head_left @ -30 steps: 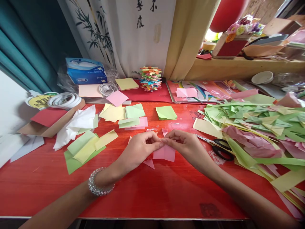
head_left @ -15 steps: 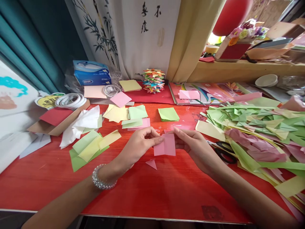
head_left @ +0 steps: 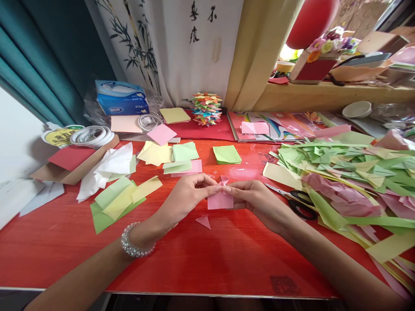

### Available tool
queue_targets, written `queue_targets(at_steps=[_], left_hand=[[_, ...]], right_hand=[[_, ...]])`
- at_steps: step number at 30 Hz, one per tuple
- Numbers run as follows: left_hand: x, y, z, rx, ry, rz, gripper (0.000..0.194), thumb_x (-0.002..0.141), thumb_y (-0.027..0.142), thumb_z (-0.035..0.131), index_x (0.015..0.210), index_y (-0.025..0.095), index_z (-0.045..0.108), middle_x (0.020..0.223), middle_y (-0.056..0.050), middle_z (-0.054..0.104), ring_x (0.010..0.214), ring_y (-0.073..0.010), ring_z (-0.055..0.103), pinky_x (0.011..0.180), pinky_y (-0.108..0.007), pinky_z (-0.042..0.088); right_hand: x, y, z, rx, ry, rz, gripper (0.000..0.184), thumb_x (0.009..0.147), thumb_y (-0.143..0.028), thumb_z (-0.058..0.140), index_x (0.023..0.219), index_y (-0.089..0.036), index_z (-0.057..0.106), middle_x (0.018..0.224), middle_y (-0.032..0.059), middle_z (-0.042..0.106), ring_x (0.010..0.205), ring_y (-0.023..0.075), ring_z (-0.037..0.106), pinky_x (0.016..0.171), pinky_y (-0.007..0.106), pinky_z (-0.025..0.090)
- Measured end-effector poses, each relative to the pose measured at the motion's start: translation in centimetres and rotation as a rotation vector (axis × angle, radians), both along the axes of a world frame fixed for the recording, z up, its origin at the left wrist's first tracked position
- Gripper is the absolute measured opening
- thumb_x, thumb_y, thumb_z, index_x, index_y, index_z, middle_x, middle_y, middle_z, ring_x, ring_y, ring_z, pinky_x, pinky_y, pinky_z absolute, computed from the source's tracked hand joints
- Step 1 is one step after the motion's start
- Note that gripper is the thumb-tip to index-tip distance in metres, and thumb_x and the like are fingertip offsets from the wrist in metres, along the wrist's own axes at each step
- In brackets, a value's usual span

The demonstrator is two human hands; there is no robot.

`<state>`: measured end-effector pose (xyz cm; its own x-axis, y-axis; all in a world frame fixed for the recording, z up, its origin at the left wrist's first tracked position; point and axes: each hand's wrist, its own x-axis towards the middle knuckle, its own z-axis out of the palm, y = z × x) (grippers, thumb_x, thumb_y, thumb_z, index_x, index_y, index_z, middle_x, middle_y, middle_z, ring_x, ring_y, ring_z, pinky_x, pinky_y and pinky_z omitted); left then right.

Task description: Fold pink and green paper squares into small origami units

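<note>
Between my two hands is a small pink square of paper [head_left: 219, 202], its upper edge pinched and partly folded. My left hand [head_left: 194, 193] grips its upper left with thumb and fingers. On the other side my right hand [head_left: 251, 196] pinches the upper right, thumb tip close to the left thumb. The fingers behind the sheet are partly hidden. Just below, a folded pink paper triangle [head_left: 204, 222] lies on the red table [head_left: 194, 259]. A stack of green paper squares [head_left: 227, 154] sits beyond my hands.
Scissors with black handles [head_left: 301, 203] lie right of my right hand, beside a heap of folded green paper pieces [head_left: 340, 162]. Yellow and green sheets [head_left: 123, 201] lie at left. Further back stand a multicoloured paper model [head_left: 206, 110] and a blue tissue pack [head_left: 121, 98].
My right thumb has come down and inward onto the pink paper, next to the left thumb. The paper's top edge is now folded between them. The view has shifted slightly.
</note>
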<state>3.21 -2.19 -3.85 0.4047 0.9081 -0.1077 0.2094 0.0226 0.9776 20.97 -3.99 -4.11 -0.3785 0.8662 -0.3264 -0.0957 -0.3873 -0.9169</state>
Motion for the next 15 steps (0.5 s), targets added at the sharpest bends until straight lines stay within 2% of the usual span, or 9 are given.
queue_targets(at_steps=[5,11,15], left_hand=[[-0.15,0.02,-0.07,-0.003,-0.009,-0.031,0.022,0.082,0.036,0.057,0.082,0.016,0.067,0.087,-0.003,0.066,0.088,-0.0183,0.058,0.082,-0.031,0.043],[-0.32,0.17,-0.05,-0.021,0.035,-0.060,0.018,0.079,0.033,0.060,0.086,0.017,0.067,0.091,-0.003,0.066,0.092,-0.0194,0.058,0.084,-0.033,0.042],[-0.41,0.37,-0.26,-0.048,0.057,-0.093,0.017,0.077,0.031,0.062,0.086,0.017,0.064,0.087,-0.003,0.064,0.086,-0.0167,0.058,0.081,-0.030,0.042]], right_hand=[[0.03,0.05,-0.30,0.013,-0.039,-0.025,0.026,0.074,-0.036,0.066,0.086,-0.014,0.072,0.075,0.0050,0.066,0.067,0.0127,0.059,0.072,0.030,0.048],[-0.05,0.28,-0.42,0.039,-0.096,-0.036,0.027,0.074,-0.037,0.065,0.081,-0.012,0.071,0.071,0.0035,0.062,0.065,0.0114,0.055,0.066,0.028,0.045],[0.21,0.47,-0.86,0.145,-0.250,-0.011,0.027,0.074,-0.039,0.064,0.074,-0.013,0.069,0.064,0.0004,0.055,0.059,0.0092,0.045,0.058,0.025,0.037]])
